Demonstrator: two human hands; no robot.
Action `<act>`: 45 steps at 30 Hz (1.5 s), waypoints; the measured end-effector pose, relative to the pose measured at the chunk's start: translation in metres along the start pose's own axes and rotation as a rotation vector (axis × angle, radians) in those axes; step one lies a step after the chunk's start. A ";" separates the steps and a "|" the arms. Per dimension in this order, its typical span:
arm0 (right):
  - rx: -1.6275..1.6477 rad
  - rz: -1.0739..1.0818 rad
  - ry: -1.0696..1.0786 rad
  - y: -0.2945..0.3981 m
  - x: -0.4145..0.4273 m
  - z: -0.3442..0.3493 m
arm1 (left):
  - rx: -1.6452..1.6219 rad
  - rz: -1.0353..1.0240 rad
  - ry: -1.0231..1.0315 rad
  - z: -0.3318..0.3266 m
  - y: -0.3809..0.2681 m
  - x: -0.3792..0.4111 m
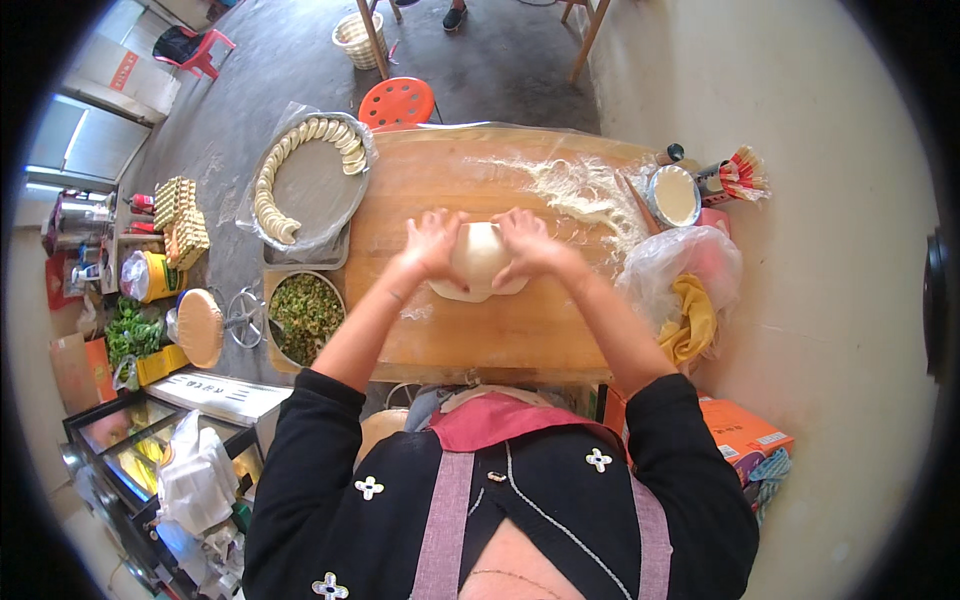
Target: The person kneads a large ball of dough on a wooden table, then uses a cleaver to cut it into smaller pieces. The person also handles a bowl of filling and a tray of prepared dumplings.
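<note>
A large lump of pale dough (480, 259) lies on the floured wooden table (450, 345). My left hand (435, 247) grips its left side and my right hand (527, 247) its right side, fingers over the far edge and thumbs towards me. Beyond the dough to the right, loose white flour (577, 195) is scattered. To the left, a round plastic-covered tray (315, 195) holds a curved row of dumplings (274, 176). Nearer to me on the left stands a round metal bowl (344, 300) of chopped green filling (304, 307).
At the table's right edge stand a bowl of flour (675, 196), a wooden rolling pin (637, 201), a container of wrapped chopsticks (716, 182) and a clear plastic bag (660, 262) beside a yellow cloth (690, 319). A red stool (396, 101) touches the far side. A person's foot (454, 16) shows beyond.
</note>
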State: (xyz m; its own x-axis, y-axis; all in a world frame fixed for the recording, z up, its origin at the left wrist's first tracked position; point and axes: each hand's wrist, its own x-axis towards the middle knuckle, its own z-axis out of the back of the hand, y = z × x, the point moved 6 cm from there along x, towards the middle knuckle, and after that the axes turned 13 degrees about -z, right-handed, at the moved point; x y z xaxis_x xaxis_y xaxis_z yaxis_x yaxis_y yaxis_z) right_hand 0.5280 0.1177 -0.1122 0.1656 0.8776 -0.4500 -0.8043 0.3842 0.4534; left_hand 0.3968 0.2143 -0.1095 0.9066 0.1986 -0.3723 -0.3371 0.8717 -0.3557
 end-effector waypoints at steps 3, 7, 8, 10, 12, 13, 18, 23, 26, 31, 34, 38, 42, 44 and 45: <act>-0.111 0.019 -0.465 0.014 -0.055 -0.055 | -0.057 -0.052 -0.427 -0.053 -0.037 -0.041; -0.164 0.054 -0.724 0.021 -0.072 -0.084 | 0.298 0.061 -0.754 -0.107 -0.054 -0.059; -0.161 0.068 -0.734 0.017 -0.066 -0.082 | 0.313 0.070 -0.743 -0.108 -0.050 -0.053; -0.145 0.098 -0.759 0.009 -0.042 -0.069 | 0.273 0.102 -0.677 -0.097 -0.039 -0.036; -0.133 0.104 -0.750 0.003 -0.004 -0.041 | 0.256 0.093 -0.695 -0.074 -0.012 -0.008; -0.070 0.110 -0.695 -0.002 0.018 -0.027 | 0.302 0.090 -0.711 -0.058 0.000 0.008; -0.040 0.046 -0.544 -0.007 0.063 0.000 | 0.088 0.071 -0.499 -0.027 0.041 0.047; -0.128 -0.015 0.042 0.004 0.006 -0.006 | -0.088 0.003 0.061 -0.004 -0.008 -0.003; -0.152 0.010 -0.296 0.002 -0.026 -0.054 | -0.006 -0.010 -0.174 -0.044 -0.048 -0.021; -0.276 -0.008 -0.519 0.015 -0.057 -0.090 | 0.349 0.042 -0.480 -0.107 -0.060 -0.040; -0.137 -0.001 -0.497 0.010 -0.027 -0.067 | 0.154 0.036 -0.456 -0.087 -0.039 -0.018; -0.003 -0.039 -0.392 -0.006 0.032 -0.042 | -0.079 0.052 -0.344 -0.051 -0.003 0.026; -0.151 0.115 -0.495 -0.006 -0.010 -0.061 | 0.176 -0.069 -0.429 -0.075 -0.021 -0.006; -0.207 0.120 -0.401 -0.001 -0.051 -0.081 | 0.242 -0.130 -0.507 -0.090 -0.062 -0.052; -0.185 0.128 -0.312 0.012 -0.068 -0.073 | 0.172 -0.118 -0.454 -0.082 -0.069 -0.063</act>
State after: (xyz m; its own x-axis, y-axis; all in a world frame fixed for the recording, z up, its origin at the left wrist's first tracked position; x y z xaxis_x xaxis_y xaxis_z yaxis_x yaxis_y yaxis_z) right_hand 0.4654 0.0420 -0.1324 0.2000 0.9711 -0.1305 -0.9145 0.2328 0.3309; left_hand 0.3422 0.1043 -0.1320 0.9680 0.2358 0.0864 -0.2134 0.9537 -0.2119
